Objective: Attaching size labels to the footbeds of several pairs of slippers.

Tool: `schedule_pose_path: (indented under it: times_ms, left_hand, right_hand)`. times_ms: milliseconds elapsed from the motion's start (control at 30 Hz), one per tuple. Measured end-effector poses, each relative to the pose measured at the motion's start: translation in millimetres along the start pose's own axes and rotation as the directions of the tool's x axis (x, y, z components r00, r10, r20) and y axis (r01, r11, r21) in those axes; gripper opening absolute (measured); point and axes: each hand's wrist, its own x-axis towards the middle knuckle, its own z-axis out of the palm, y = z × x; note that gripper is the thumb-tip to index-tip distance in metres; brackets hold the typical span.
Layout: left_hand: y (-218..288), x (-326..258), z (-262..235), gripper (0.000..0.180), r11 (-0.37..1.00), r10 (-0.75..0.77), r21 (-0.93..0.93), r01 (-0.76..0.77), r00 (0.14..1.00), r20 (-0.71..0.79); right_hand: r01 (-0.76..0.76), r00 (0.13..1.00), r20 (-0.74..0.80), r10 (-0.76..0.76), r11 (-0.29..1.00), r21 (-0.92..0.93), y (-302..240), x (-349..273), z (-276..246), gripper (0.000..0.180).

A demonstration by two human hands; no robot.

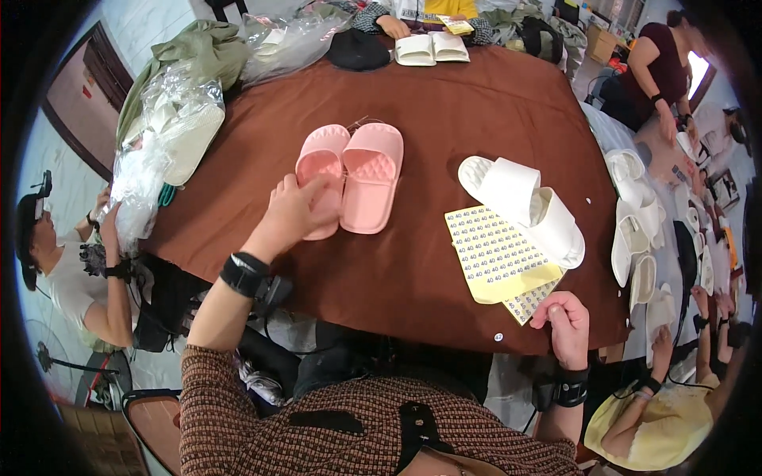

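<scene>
A pair of pink slippers (371, 178) lies side by side on the brown cloth, a thin tie showing between their toes. My left hand (295, 208) reaches over the heel half of the left one, fingers stretched out and touching its footbed. Near the front edge, my right hand (568, 325) has its fingers curled in against the thumb. Whatever may be between those fingertips is too small to make out. Just beyond it are a yellow sticker sheet (496, 266), a second sheet (528, 305) partly under it, and white slippers (514, 190) overlapping the top sheet.
Brown cloth (429, 285) covers the table. Plastic-wrapped slippers (190, 135) pile up at the left edge. Across the table, a person's hand (393, 28) is near white slippers (432, 49) and a black cap (359, 50). More white slippers (631, 230) line the right side, where other people work.
</scene>
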Motion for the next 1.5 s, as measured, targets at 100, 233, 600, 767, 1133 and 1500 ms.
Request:
schedule_pose_path:
  times_ms: [100, 233, 600, 767, 1133, 1500]
  left_hand:
    - [19.3, -14.6, -8.5, 0.058, 0.998, 0.051, -0.051, -0.048, 0.998, 0.042]
    - [22.0, -12.3, -24.0, 0.054, 0.993, 0.080, -0.086, -0.075, 0.995, 0.061]
    - [35.8, 75.8, -40.7, 0.057, 0.923, 0.385, 0.043, -0.383, 0.921, -0.060]
    - [41.2, 110.5, -19.1, 0.072, 0.936, 0.352, -0.032, -0.351, 0.926, 0.137]
    - [48.2, 91.0, -23.2, 0.063, 0.960, 0.223, -0.231, -0.158, 0.930, 0.291]
    - [66.1, 58.1, -4.9, 0.055, 0.923, 0.327, -0.250, -0.294, 0.939, 0.104]
  right_hand:
    - [0.016, 1.000, 0.014, -0.016, 1.000, 0.002, 1.2, 0.7, -1.8, 0.016]
    - [0.005, 1.000, 0.017, -0.005, 1.000, 0.003, 2.2, 0.8, -3.3, 0.016]
    - [0.028, 0.999, 0.030, -0.028, 1.000, 0.013, 5.0, 0.4, -4.4, 0.014]
    - [0.043, 0.999, 0.021, -0.043, 0.999, -0.012, 6.6, 0.5, -5.3, 0.013]
    - [0.062, 0.998, 0.022, -0.061, 0.998, -0.009, 4.9, -1.0, -3.9, 0.013]
    - [0.043, 0.999, 0.019, -0.041, 0.997, -0.071, 3.5, -0.6, -3.2, 0.012]
